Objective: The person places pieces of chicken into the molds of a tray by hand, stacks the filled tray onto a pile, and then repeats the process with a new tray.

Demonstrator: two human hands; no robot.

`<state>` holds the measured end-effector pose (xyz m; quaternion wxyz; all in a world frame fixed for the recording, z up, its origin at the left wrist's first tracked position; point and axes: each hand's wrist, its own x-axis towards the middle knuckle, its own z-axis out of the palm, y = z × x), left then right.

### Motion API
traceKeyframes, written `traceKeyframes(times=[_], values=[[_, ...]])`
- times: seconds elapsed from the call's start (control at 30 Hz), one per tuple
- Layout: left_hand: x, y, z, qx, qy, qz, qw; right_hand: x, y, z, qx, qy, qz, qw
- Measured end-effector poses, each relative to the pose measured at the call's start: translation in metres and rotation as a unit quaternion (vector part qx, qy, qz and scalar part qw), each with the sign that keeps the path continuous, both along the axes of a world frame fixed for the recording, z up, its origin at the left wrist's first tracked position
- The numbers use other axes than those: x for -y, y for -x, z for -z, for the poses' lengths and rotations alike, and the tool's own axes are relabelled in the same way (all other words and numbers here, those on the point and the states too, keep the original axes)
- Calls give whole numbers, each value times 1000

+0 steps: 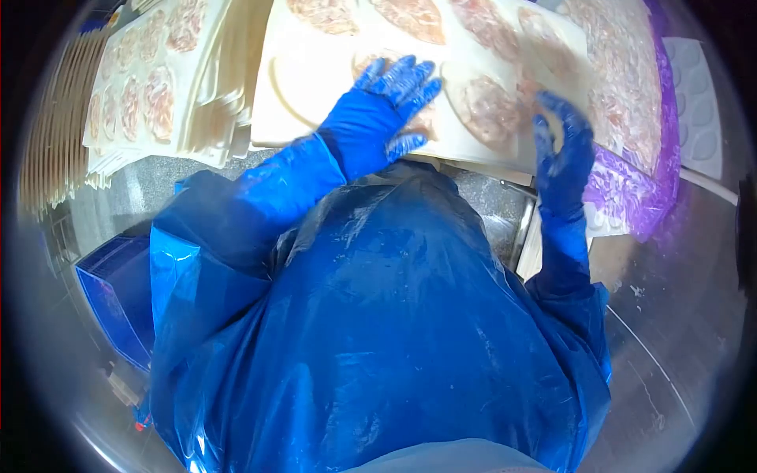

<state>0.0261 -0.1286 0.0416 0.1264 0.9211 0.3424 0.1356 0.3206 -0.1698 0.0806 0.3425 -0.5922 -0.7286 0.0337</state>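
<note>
A white tray (pixel 296 75) with several oval hollows lies in front of me, most of them holding pale pink minced meat (pixel 487 110). One hollow at the near left shows bare white. My left hand (pixel 390 102), in a wet blue glove, rests with spread fingers over a hollow in the near row and hides much of the meat there. Over the tray's right side is my gloved right hand (pixel 564 138), its thumb and fingers curved and apart. I make out nothing held in it, though the area by its fingertips is blurred.
At the left stands a stack of white trays (pixel 213 102), the front one with meat-filled ovals (pixel 159 102). A large mass of minced meat (pixel 627 94) lies on purple plastic film (pixel 658 189) at the right. Beyond it is another white moulded tray (pixel 694 110). A blue bin (pixel 118 299) sits lower left.
</note>
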Motion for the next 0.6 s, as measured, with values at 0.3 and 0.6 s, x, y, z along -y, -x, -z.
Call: traceKeyframes(times=[0.3,0.6], values=[[-33,-93,-13,106,-17,-55,993,-8,-60,25,48,71,-72,994],[-42,-98,-2,116,-56,30,991,-24,-15,23,17,19,-149,989]])
